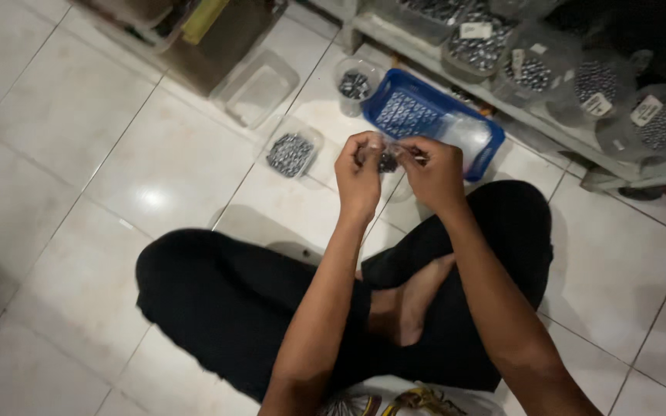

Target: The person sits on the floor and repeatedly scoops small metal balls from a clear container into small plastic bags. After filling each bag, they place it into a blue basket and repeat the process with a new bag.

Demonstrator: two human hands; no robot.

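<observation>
Both hands, left (358, 173) and right (435, 173), pinched a small clear bag (388, 160) of dark metal bits, above the blue tray (395, 91)

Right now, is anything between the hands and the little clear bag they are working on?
Nothing visible: the left hand and right hand already pinch the small clear bag of dark pieces between them, above the floor.

basket (395, 86) beyond hands, tub (291, 154) left of it, shelf (502, 96) behind
</observation>
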